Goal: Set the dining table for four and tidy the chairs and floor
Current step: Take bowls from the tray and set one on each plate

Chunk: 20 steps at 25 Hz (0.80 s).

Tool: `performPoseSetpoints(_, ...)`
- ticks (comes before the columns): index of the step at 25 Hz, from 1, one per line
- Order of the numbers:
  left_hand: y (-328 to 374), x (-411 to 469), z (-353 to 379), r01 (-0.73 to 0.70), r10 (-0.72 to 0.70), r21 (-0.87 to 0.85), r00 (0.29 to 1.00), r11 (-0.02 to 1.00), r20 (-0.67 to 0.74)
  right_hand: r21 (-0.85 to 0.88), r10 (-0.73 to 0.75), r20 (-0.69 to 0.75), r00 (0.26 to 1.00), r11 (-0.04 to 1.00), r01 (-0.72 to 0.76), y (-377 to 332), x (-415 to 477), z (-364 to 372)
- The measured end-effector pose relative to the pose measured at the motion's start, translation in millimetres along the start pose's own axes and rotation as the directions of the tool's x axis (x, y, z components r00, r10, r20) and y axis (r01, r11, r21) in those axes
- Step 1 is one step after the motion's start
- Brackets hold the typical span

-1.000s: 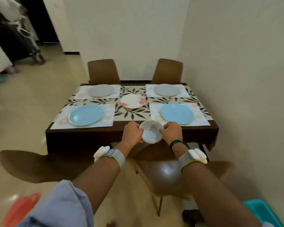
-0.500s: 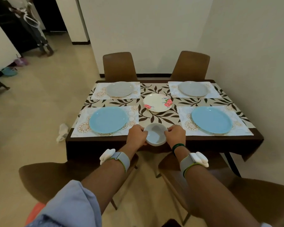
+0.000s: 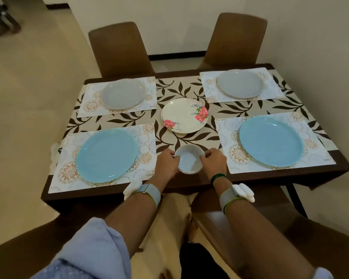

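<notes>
A small white bowl [image 3: 189, 161] is held over the near middle of the dining table [image 3: 189, 182], my left hand [image 3: 166, 163] gripping its left rim and my right hand [image 3: 214, 162] its right rim. Whether it touches the cloth I cannot tell. Two blue plates [image 3: 107, 156] [image 3: 270, 139] lie on the near placemats, two grey plates [image 3: 122, 93] [image 3: 240, 83] on the far ones. A flowered plate [image 3: 184, 115] sits in the table's centre, just beyond the bowl.
Two brown chairs [image 3: 119, 49] [image 3: 236, 39] stand at the far side, two more [image 3: 256, 214] [image 3: 24, 246] at the near side beside my arms. A wall runs close along the right. A white crumpled thing [image 3: 53, 152] lies on the floor left of the table.
I have come closer to the table and now look down on it. The bowl, held in both hands, has moved from the table's front edge forward over the tablecloth.
</notes>
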State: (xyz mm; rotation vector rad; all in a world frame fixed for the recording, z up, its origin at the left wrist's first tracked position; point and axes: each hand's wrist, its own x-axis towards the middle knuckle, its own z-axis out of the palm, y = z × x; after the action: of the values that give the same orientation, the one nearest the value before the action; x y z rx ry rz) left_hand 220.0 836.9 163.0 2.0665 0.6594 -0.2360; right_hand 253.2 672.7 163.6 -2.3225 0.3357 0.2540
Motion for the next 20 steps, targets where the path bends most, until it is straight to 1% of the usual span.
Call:
performPoseSetpoints(4, -8.6, 39.9, 28.4, 0.021, -0.021, 0.018, 1.0, 1.0, -0.005, -0.051, 0.021, 0.045, 0.999, 0.999, -0.019, 11.5, 40.2, 11.7)
performPoseSetpoints(7, -0.3, 44.2, 32.1, 0.008, -0.004, 0.062, 0.998, 0.998, -0.064, -0.147, -0.021, 0.006, 1.0, 0.989, 0.021, 6.5, 51.9, 16.9)
performPoseSetpoints(9, 10.9, 43.5, 21.8, -0.005, 0.015, 0.077, 0.993, 0.997, -0.12, -0.142, -0.063, -0.004, 0.998, 0.988, 0.062, -10.5, 55.2, 18.2)
performPoseSetpoints(11, 12.9, 48.2, 0.8, 0.031, -0.026, 0.025, 0.986, 0.999, -0.163, -0.105, -0.09, 0.008, 0.996, 0.99, 0.091, -33.8, 55.0, 23.2)
performPoseSetpoints(14, -8.6, 58.3, -47.0, 0.102, -0.123, -0.11, 0.972, 0.989, -0.201, -0.07, -0.168, 0.1, 0.981, 0.982, 0.175, -68.1, 46.1, 50.1)
performPoseSetpoints(17, -43.3, 63.5, -90.1, 0.135, -0.164, -0.128, 0.953, 0.983, -0.254, 0.017, -0.186, 0.215, 0.959, 0.982, 0.186, -97.5, 33.1, 90.1)
performPoseSetpoints(20, -83.1, 60.0, -130.8, 0.223, -0.267, -0.182, 0.924, 0.958, -0.273, 0.079, -0.218, 0.331, 0.918, 0.976, 0.204, -125.3, 15.0, 140.5)
